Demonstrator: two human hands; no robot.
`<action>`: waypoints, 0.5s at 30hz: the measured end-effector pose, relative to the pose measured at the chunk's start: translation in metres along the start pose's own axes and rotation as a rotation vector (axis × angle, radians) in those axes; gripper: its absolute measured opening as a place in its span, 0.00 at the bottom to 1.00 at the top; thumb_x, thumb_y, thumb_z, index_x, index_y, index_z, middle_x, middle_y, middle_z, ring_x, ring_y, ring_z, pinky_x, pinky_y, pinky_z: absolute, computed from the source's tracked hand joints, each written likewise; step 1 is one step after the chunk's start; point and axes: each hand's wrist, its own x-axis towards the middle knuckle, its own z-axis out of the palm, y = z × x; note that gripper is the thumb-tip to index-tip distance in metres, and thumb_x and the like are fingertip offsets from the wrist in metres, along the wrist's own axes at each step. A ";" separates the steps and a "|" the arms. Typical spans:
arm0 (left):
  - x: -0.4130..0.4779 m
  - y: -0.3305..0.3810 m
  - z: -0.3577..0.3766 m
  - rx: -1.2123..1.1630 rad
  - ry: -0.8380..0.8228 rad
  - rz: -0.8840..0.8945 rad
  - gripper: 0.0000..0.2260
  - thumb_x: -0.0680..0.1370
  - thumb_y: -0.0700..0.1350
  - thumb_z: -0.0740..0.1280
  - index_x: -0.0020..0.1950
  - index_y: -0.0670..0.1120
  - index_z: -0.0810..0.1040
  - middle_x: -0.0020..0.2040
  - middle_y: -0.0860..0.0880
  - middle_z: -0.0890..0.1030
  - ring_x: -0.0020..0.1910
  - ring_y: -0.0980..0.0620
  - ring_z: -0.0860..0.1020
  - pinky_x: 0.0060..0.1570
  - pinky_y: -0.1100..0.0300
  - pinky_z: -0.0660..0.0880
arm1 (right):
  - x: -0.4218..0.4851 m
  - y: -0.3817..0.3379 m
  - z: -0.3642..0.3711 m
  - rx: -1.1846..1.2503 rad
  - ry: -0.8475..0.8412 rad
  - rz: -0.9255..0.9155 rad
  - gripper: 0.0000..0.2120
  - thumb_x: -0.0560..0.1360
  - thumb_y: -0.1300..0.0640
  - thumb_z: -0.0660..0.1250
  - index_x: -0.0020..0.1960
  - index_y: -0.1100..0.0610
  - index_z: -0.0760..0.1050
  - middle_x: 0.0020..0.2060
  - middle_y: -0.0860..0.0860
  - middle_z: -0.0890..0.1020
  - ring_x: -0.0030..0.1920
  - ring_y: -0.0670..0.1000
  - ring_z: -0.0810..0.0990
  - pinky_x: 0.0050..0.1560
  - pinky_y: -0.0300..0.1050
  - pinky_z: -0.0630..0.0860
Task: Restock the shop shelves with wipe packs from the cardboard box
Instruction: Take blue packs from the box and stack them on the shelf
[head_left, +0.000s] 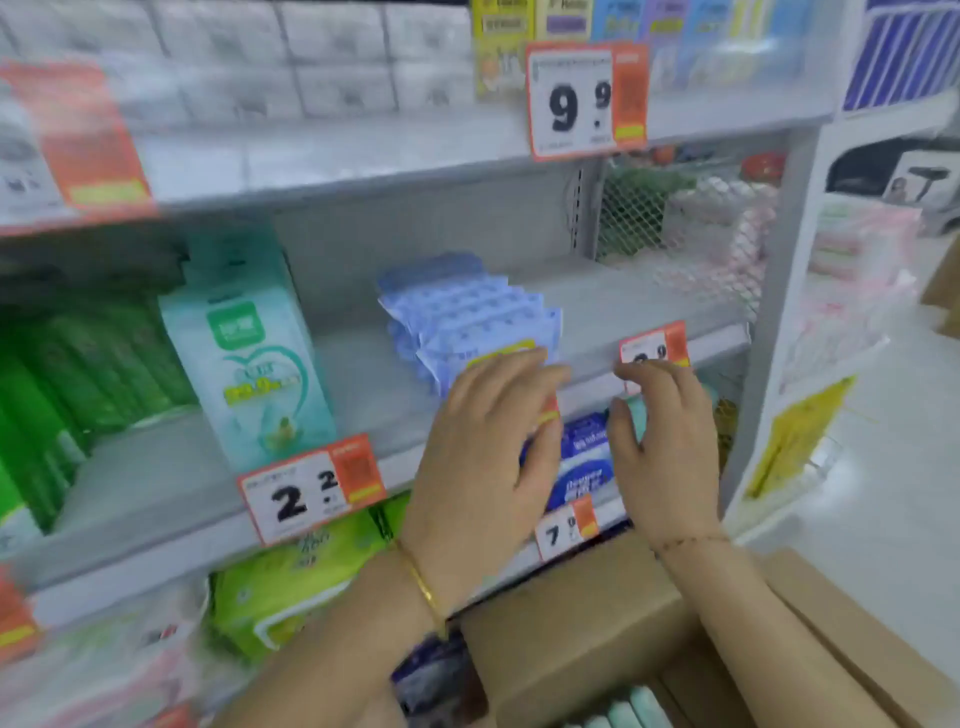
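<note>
A row of light blue wipe packs stands on the grey middle shelf. My left hand is spread flat, fingertips touching the front pack of that row. My right hand hovers beside it in front of the shelf edge, fingers apart and curled, holding nothing. Below my forearms is the cardboard box, its flaps open. Pale teal packs show inside at the bottom edge.
A tall teal-and-white pack and green packs stand to the left on the same shelf. Price tags hang off the shelf edges. Blue packs and green packs fill the lower shelf. A mesh panel closes the right end.
</note>
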 end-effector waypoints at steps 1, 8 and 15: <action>-0.027 0.011 0.009 -0.014 -0.095 0.000 0.16 0.76 0.46 0.58 0.63 0.46 0.76 0.63 0.50 0.76 0.63 0.51 0.70 0.67 0.67 0.57 | -0.025 0.015 -0.008 -0.019 -0.025 0.028 0.17 0.73 0.56 0.55 0.55 0.61 0.75 0.51 0.58 0.78 0.54 0.54 0.71 0.55 0.45 0.67; -0.155 -0.004 0.105 0.084 -1.020 -0.037 0.16 0.77 0.44 0.58 0.64 0.44 0.74 0.65 0.44 0.73 0.64 0.42 0.70 0.64 0.52 0.68 | -0.213 0.106 -0.009 -0.258 -0.753 0.509 0.14 0.74 0.61 0.62 0.59 0.60 0.73 0.57 0.59 0.74 0.57 0.62 0.73 0.57 0.54 0.72; -0.175 -0.017 0.145 0.239 -1.285 0.029 0.13 0.79 0.46 0.57 0.62 0.46 0.72 0.60 0.46 0.73 0.61 0.45 0.69 0.52 0.53 0.69 | -0.316 0.135 0.062 -0.122 -1.551 0.525 0.27 0.76 0.60 0.63 0.73 0.51 0.60 0.66 0.59 0.67 0.60 0.59 0.73 0.60 0.49 0.72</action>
